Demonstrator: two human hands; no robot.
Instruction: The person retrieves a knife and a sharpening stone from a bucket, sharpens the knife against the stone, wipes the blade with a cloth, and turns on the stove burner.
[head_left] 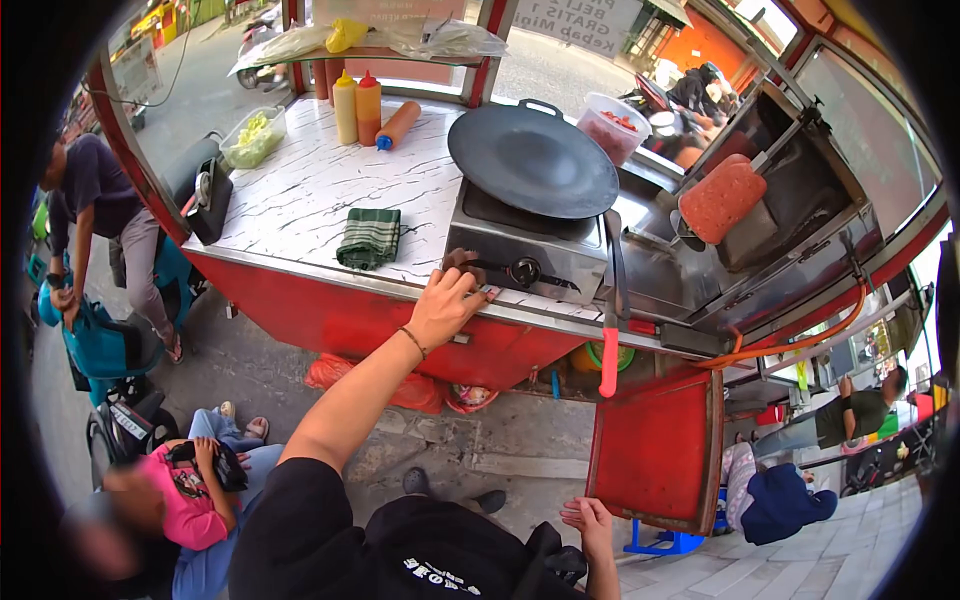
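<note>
My left hand (445, 308) reaches to the counter's front edge, by the steel front of the stove (525, 265). Its fingers are bent and close together; whatever lies under them is hidden. A black knob (525, 271) is just right of it, and a folded green checked cloth (369, 238) lies to its upper left. On the stove rests a wide dark pan (533, 160). My right hand (588, 518) hangs low near my body, loosely curled with fingers apart and nothing visible in it. A long knife (610, 362) with a red handle juts over the counter edge.
Sauce bottles (368, 110), a tub of greens (254, 138) and a tub of red pieces (613, 128) stand behind. A meat block (722, 198) is at right. Below it, a red panel (655, 450) sticks out. A person in pink (190, 495) sits at lower left.
</note>
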